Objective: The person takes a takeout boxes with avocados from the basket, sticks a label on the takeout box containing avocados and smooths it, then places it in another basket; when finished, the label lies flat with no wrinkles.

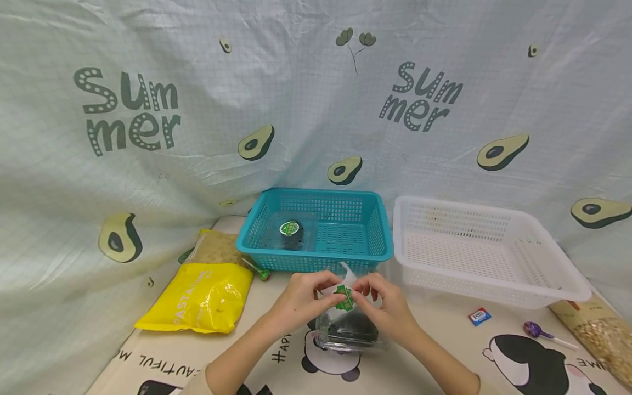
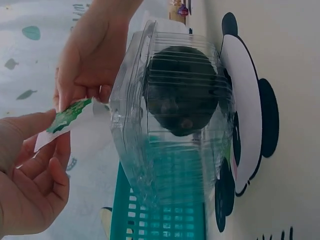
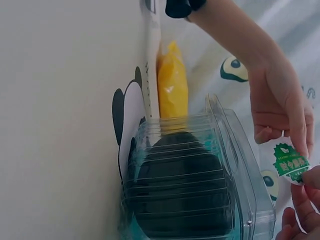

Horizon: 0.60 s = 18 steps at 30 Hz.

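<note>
Over the table's middle, my left hand (image 1: 303, 299) and right hand (image 1: 390, 307) pinch a green sticker (image 1: 344, 298) on white backing paper between thumbs and fingers. A strip of the white paper (image 1: 348, 273) sticks up between the hands. Below them stands a closed clear plastic box (image 2: 150, 100) with a dark round fruit (image 2: 182, 90) inside. In the right wrist view, the sticker (image 3: 291, 162) shows pale lettering, with the left hand (image 3: 280, 105) above it and the right hand (image 3: 302, 210) beneath. The box (image 3: 250, 190) sits beside the hands there, untouched by them.
Behind the hands is a teal basket (image 1: 316, 260) holding another clear box with a labelled dark fruit (image 1: 291, 236). A white basket (image 1: 474, 285) stands right of it. Yellow pasta bag (image 1: 207, 299) and green lollipop (image 1: 264, 273) lie left; small candy (image 1: 479, 316), purple lollipop (image 1: 532, 329) and grain bag (image 1: 604, 337) right.
</note>
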### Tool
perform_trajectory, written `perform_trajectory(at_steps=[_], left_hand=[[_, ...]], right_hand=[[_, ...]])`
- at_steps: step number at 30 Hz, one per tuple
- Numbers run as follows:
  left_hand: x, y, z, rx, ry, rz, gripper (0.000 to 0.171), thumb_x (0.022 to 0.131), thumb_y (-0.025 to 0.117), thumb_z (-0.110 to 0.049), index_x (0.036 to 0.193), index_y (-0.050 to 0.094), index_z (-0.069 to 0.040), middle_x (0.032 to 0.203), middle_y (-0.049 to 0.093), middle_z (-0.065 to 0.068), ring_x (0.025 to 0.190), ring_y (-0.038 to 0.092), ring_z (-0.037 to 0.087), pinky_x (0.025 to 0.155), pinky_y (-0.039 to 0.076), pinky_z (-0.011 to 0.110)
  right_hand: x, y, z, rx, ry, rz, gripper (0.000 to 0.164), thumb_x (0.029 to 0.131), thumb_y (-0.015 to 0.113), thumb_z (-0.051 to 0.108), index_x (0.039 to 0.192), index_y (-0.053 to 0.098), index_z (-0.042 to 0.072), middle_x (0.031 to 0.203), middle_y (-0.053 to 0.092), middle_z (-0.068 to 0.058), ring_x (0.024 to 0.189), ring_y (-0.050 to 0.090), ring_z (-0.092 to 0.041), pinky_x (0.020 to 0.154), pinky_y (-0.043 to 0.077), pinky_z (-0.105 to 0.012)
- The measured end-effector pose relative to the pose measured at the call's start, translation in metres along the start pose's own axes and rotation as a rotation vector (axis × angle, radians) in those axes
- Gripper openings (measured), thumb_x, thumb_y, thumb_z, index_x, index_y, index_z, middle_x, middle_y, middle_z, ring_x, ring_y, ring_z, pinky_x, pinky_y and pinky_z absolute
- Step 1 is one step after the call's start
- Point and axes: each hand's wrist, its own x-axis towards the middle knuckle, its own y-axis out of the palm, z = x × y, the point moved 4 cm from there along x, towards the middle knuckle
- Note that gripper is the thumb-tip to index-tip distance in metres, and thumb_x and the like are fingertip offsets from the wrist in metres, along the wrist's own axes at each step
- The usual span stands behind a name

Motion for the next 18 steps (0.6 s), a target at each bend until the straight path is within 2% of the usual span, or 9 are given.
perform_trajectory(at_steps=[8,12,18], left_hand=[[-0.005,-0.014,0.013,-0.059,-0.059,-0.055,0.012,0.083,0.061,-0.025,0.093,0.065,-0.019,0.084,0.065,-0.01,0.073,0.057,0.003,0.06,0.047,0.021],[-0.006,-0.015,0.017,-0.075,-0.096,-0.038,0.011,0.083,0.062,-0.026,0.092,0.066,-0.02,0.082,0.065,-0.011,0.072,0.057,0.004,0.061,0.046,0.022],[-0.008,-0.013,0.017,-0.068,-0.107,-0.024,0.008,0.082,0.063,-0.027,0.087,0.066,-0.022,0.077,0.063,-0.013,0.069,0.055,0.003,0.059,0.045,0.022]], right_hand=[[-0.001,-0.004,-0.006,0.068,0.136,-0.02,0.013,0.081,0.062,0.004,0.084,0.059,0.016,0.071,0.052,0.008,0.062,0.045,-0.006,0.052,0.038,-0.02],[-0.001,-0.004,-0.005,0.096,0.157,-0.008,0.01,0.082,0.061,0.005,0.084,0.059,0.015,0.07,0.054,0.006,0.061,0.045,-0.007,0.052,0.038,-0.02],[-0.003,-0.002,-0.005,0.105,0.181,0.008,0.012,0.082,0.061,0.004,0.084,0.059,0.015,0.071,0.055,0.006,0.061,0.045,-0.007,0.052,0.038,-0.021]])
